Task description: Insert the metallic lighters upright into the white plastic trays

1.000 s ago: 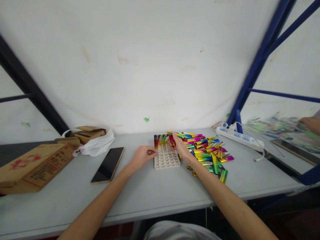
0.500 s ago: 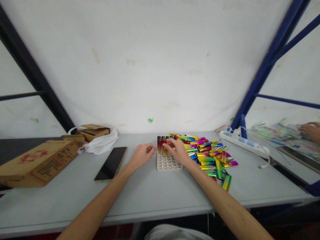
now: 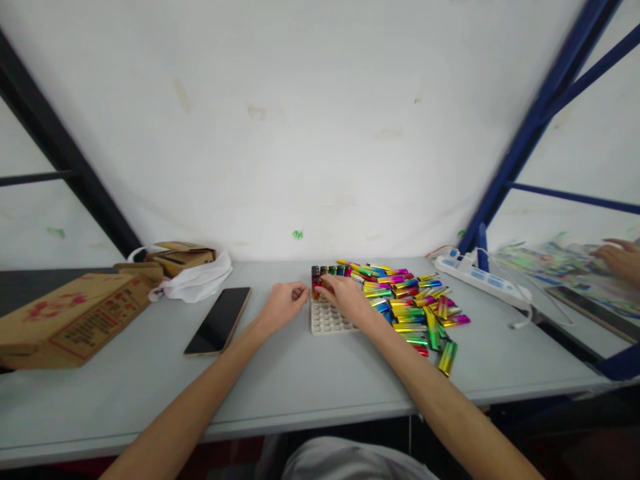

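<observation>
Tabletop (image 3: 280, 393), with loose lighters (image 3: 407, 311) heaped right of the tray (image 3: 323, 328); right hand (image 3: 345, 293) over the tray, grasp not discernible; left hand (image 3: 284, 301) curled at the tray's left, contents hidden; upright lighters (image 3: 315, 280) at the tray's rear, which a brushing right hand might topple.

Your right hand (image 3: 346, 295) works over a tray (image 3: 325, 324) of lighters (image 3: 315, 279).
You have its fingertips at the upright lighters on the tray's left side (the fingers hide whether one is gripped), while your left hand (image 3: 284, 304) sits curled just beside the tray's left edge. Holes in the near part show bare; a row stands along the far edge. To your right, a shiny pile (image 3: 431, 319) lies loose on the table (image 3: 280, 387), with a power strip (image 3: 481, 279) beyond. To your left lie a phone (image 3: 219, 321), a white bag (image 3: 200, 283) and a carton (image 3: 75, 317). At far right, another person's hand (image 3: 617, 259) shows.
</observation>
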`<state>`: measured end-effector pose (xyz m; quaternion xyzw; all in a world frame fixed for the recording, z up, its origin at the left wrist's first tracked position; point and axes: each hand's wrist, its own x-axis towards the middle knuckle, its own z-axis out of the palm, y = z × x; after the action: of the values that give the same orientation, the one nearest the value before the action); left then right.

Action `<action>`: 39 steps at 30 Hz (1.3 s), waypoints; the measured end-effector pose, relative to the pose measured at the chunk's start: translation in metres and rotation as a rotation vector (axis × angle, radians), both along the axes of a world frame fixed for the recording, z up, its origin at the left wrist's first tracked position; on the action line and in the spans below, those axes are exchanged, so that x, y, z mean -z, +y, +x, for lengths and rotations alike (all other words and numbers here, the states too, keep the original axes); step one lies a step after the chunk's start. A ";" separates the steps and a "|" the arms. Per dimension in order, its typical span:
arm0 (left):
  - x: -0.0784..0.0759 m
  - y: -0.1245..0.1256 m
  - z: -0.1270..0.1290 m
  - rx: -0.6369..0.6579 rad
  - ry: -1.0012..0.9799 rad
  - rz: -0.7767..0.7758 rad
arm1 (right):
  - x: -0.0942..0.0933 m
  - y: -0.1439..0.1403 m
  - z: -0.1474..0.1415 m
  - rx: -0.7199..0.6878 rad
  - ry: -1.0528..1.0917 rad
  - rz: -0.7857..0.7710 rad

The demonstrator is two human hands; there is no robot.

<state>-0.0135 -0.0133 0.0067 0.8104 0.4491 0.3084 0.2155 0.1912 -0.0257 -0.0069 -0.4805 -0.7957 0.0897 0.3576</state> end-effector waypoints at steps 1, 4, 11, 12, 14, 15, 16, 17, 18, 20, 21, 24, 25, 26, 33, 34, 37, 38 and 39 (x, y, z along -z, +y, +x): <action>-0.001 -0.001 0.000 0.004 0.005 0.014 | -0.001 -0.001 0.000 0.018 -0.047 -0.009; -0.003 -0.002 0.001 0.038 0.029 0.054 | -0.004 -0.004 0.001 0.028 -0.184 -0.014; 0.001 -0.002 0.001 0.118 0.072 0.035 | -0.015 -0.013 0.015 0.103 -0.261 -0.007; 0.003 -0.001 0.002 0.122 0.079 0.019 | -0.018 -0.013 0.020 0.135 -0.261 -0.009; 0.005 0.001 0.002 0.129 0.093 0.002 | -0.023 -0.011 0.035 0.231 -0.247 -0.021; 0.005 0.001 0.002 0.133 0.099 0.001 | -0.026 -0.009 0.043 0.288 -0.239 -0.035; 0.005 0.002 0.002 0.136 0.106 0.002 | -0.028 -0.007 0.052 0.343 -0.238 -0.055; 0.005 0.002 0.002 0.139 0.114 0.003 | -0.030 -0.004 0.060 0.388 -0.245 -0.081; 0.005 0.002 0.002 0.140 0.122 0.002 | -0.032 -0.002 0.068 0.420 -0.263 -0.112; 0.004 0.001 0.003 0.139 0.132 -0.009 | -0.034 0.003 0.081 0.456 -0.317 -0.174; 0.004 0.001 0.003 0.137 0.132 -0.017 | -0.035 0.006 0.085 0.463 -0.349 -0.205; 0.004 0.002 0.004 0.136 0.127 -0.040 | -0.034 0.013 0.091 0.464 -0.420 -0.276; 0.005 0.002 0.004 0.135 0.124 -0.046 | -0.033 0.016 0.092 0.464 -0.433 -0.295; 0.005 0.003 0.005 0.137 0.122 -0.051 | -0.032 0.018 0.093 0.464 -0.442 -0.311; 0.009 0.005 0.007 0.123 0.103 -0.070 | -0.027 0.026 0.102 0.476 -0.471 -0.354; 0.009 0.005 0.008 0.121 0.103 -0.069 | -0.027 0.026 0.102 0.482 -0.473 -0.359; 0.010 0.004 0.007 0.114 0.100 -0.070 | -0.025 0.028 0.103 0.506 -0.470 -0.362; 0.010 0.004 0.007 0.111 0.100 -0.072 | -0.025 0.029 0.103 0.514 -0.466 -0.358; 0.010 0.004 0.007 0.108 0.099 -0.071 | -0.026 0.029 0.104 0.524 -0.465 -0.351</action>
<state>-0.0066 -0.0093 -0.0038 0.8396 0.4256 0.2396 0.2377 0.2950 0.0028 0.0187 -0.7288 -0.6784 0.0188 0.0911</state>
